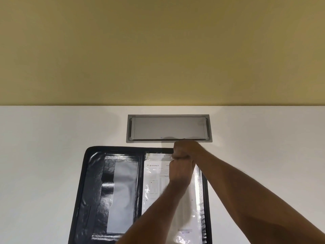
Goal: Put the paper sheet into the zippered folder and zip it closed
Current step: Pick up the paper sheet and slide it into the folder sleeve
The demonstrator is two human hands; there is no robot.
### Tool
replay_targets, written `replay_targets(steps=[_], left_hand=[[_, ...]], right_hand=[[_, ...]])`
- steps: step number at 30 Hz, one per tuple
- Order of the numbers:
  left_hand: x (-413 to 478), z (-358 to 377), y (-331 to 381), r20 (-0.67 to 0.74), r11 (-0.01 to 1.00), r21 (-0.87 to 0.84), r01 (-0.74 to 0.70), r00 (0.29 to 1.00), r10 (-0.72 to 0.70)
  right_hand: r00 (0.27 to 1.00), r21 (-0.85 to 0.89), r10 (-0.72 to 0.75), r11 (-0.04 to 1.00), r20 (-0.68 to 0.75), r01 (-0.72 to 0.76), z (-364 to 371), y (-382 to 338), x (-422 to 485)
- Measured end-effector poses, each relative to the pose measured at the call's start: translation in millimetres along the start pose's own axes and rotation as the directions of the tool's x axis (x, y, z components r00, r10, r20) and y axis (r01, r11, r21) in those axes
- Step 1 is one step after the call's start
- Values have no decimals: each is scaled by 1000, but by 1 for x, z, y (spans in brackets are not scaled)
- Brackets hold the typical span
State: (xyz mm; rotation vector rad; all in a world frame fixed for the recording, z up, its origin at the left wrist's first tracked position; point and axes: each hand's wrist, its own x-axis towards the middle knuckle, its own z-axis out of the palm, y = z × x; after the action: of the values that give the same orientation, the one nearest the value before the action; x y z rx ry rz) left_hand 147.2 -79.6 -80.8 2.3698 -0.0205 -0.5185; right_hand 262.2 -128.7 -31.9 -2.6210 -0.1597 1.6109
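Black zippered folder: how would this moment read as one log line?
black zippered folder: open flat on white table | printed paper sheet: in clear sleeve, right half | left hand, right hand: fisted at sleeve top | zip: undone

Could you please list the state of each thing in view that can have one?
Folder: open flat, unzipped.
Sheet: in the right half, under clear plastic.
Desk hatch: closed.
Left hand: fisted at the sheet's top.
Right hand: fisted, touching the left.
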Motion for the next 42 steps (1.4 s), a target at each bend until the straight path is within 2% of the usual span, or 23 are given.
replay_targets(steps=[1,3,4,7,9,11,13,16,20,24,27,36,42], left_hand=[[-2,-7,-6,-16,992,109,-65,998,67],[-16,-21,-12,-39,977,107,-185,981,190],[-21,-25,-20,-94,969,124,-214,970,226],[-26,-40,-52,-225,954,175,-243,934,279],[-20,-56,-74,-243,951,236,-200,935,257],[-11,-76,-91,-210,947,281,-154,953,217],[0,-94,-104,-116,933,332,-139,976,186],[15,-114,-116,2,901,393,-183,980,198],[31,-124,-124,97,874,423,-237,972,216],[40,-129,-125,118,880,408,-245,969,215],[44,-129,-123,114,878,399,-264,964,238],[52,-127,-120,68,879,430,-207,978,196],[59,-120,-110,15,862,475,-176,981,193]], right_hand=[[1000,-9,-6,1000,6,6,1,3,1],[999,-39,-34,999,11,34,4,9,5],[999,-52,-45,998,-10,45,6,12,6],[995,-27,-58,998,-78,56,13,22,6],[993,-48,-55,998,-108,50,20,29,3],[989,-101,-43,994,-139,29,28,36,0],[986,-171,-53,985,-160,25,34,40,-3],[974,-248,-67,969,-216,11,43,45,-7],[928,-258,-14,962,-373,-89,51,61,-13],[910,-71,61,993,-410,-98,61,82,-16],[900,-2,88,995,-427,-99,67,90,-17],[810,274,254,954,-528,-120,75,88,-13],[751,351,294,932,-591,-89,65,96,-9]])
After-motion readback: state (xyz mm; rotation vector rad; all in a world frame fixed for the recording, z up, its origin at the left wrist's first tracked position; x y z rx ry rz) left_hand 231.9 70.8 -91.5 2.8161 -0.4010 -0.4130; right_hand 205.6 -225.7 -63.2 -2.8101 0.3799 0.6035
